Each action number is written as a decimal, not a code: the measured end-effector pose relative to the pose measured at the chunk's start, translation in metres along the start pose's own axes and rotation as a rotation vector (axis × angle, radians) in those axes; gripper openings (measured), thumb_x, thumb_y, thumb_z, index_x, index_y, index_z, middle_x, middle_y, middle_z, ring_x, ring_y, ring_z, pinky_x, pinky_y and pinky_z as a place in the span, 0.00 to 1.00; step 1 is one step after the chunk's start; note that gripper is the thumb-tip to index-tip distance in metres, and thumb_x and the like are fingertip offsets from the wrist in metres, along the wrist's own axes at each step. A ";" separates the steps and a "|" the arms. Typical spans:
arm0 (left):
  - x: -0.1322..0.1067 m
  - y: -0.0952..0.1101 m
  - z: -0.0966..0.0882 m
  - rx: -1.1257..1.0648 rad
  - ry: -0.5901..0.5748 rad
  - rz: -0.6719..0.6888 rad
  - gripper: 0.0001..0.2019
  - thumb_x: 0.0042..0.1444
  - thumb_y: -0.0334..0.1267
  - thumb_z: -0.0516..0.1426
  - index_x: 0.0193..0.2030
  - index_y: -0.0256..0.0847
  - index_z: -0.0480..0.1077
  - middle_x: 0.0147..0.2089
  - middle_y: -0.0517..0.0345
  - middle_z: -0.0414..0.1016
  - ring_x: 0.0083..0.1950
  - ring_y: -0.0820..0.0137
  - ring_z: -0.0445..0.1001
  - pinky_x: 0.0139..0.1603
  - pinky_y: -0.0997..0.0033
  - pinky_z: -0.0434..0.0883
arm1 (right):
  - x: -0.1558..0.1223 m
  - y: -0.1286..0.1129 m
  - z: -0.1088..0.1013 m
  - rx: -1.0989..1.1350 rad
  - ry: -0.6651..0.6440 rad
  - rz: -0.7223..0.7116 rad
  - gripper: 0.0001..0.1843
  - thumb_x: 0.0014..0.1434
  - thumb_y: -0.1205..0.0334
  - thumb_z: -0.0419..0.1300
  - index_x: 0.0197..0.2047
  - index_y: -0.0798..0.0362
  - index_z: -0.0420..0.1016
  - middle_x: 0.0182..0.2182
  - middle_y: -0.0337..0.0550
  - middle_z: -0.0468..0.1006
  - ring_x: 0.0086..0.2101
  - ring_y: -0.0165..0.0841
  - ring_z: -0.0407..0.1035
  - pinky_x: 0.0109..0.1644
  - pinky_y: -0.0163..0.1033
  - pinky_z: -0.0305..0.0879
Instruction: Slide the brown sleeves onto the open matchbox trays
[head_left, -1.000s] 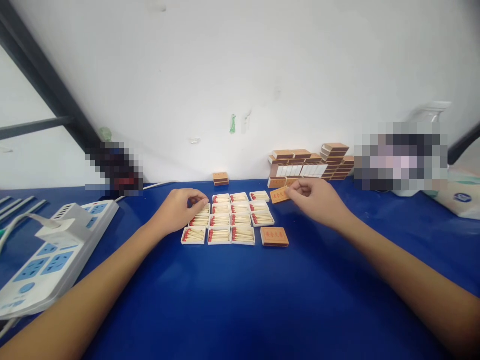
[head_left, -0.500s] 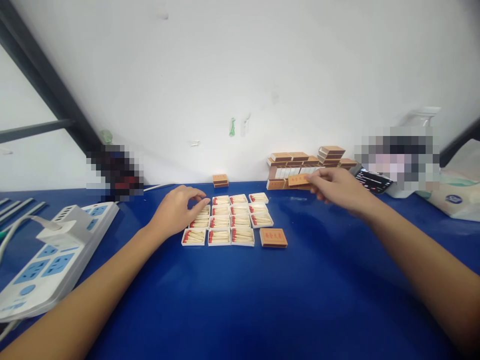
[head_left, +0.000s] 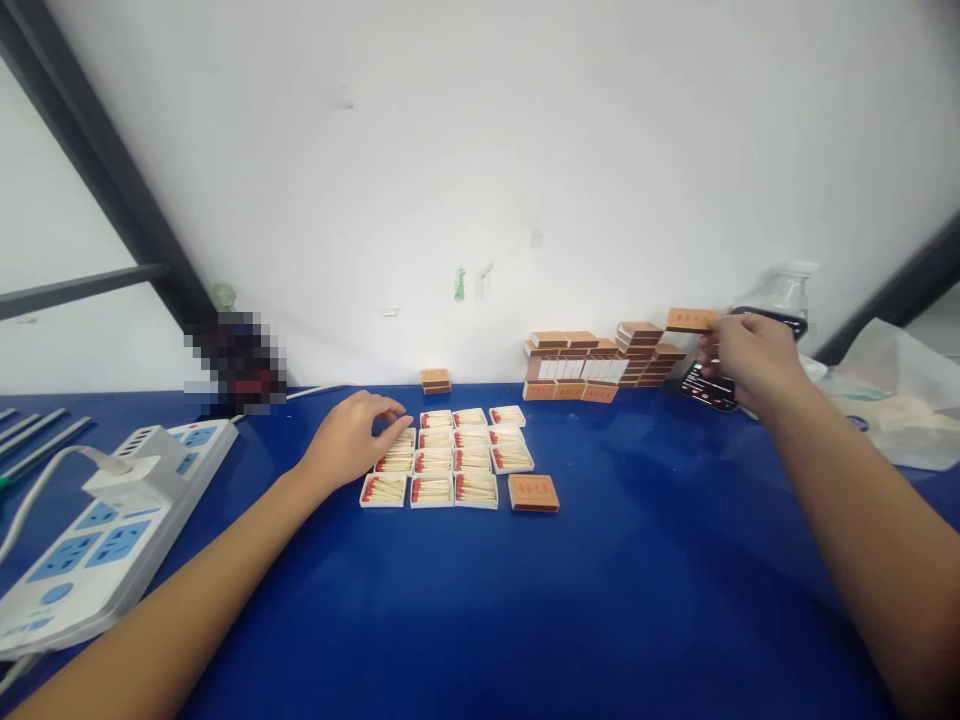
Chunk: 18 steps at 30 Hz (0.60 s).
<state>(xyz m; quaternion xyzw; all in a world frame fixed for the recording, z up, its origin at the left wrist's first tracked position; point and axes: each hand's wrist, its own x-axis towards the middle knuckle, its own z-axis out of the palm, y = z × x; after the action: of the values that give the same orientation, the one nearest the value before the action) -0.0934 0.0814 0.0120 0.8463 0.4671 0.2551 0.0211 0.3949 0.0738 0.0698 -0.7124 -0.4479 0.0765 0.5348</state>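
My right hand (head_left: 757,362) pinches an orange matchbox (head_left: 690,320) by its right end. It is raised above the right end of stacked matchboxes (head_left: 637,350), in front of a dark phone. My left hand (head_left: 358,435) hovers over or rests at the left edge of several white match trays (head_left: 433,490), partly covering some; whether it touches them I cannot tell. Its thumb and fingers are curved and apart, with nothing seen between them. Red-tipped matches fill the trays, which lie in rows. A closed matchbox (head_left: 533,492) lies flat right of the front row.
Two small stacked matchboxes (head_left: 436,381) stand against the white wall. A power strip (head_left: 127,530) with a plugged-in white adapter lies left. To the right are a phone (head_left: 705,388), a clear bottle (head_left: 787,288) and a plastic bag (head_left: 915,400). Metal rods (head_left: 45,440) lie far left.
My right hand has carried the matchbox right and up, from in front of the stack to above its right end. My left hand stays by the trays. The view has shifted slightly.
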 end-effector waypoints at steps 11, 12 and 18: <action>0.000 -0.003 0.000 -0.004 0.003 -0.018 0.14 0.68 0.48 0.56 0.47 0.44 0.80 0.44 0.53 0.84 0.48 0.58 0.79 0.50 0.56 0.73 | 0.041 0.007 -0.004 -0.449 -0.158 0.163 0.08 0.59 0.71 0.59 0.29 0.56 0.77 0.19 0.49 0.75 0.22 0.35 0.67 0.35 0.45 0.58; 0.000 -0.003 0.000 -0.004 0.001 -0.017 0.14 0.68 0.48 0.56 0.47 0.44 0.80 0.44 0.53 0.85 0.48 0.58 0.79 0.50 0.56 0.74 | 0.040 0.008 -0.001 -0.474 -0.163 0.148 0.07 0.60 0.70 0.60 0.31 0.56 0.78 0.20 0.49 0.75 0.22 0.35 0.66 0.36 0.45 0.57; 0.001 -0.001 0.001 -0.010 -0.009 -0.022 0.15 0.68 0.50 0.56 0.46 0.43 0.80 0.44 0.52 0.84 0.47 0.59 0.79 0.50 0.56 0.74 | 0.034 0.021 0.007 -0.637 -0.023 0.043 0.14 0.68 0.60 0.60 0.48 0.61 0.79 0.36 0.62 0.77 0.29 0.36 0.59 0.40 0.47 0.52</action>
<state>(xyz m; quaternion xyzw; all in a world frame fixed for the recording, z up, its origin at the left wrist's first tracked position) -0.0935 0.0828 0.0115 0.8421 0.4753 0.2531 0.0302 0.4226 0.1024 0.0620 -0.8524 -0.4402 -0.0482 0.2780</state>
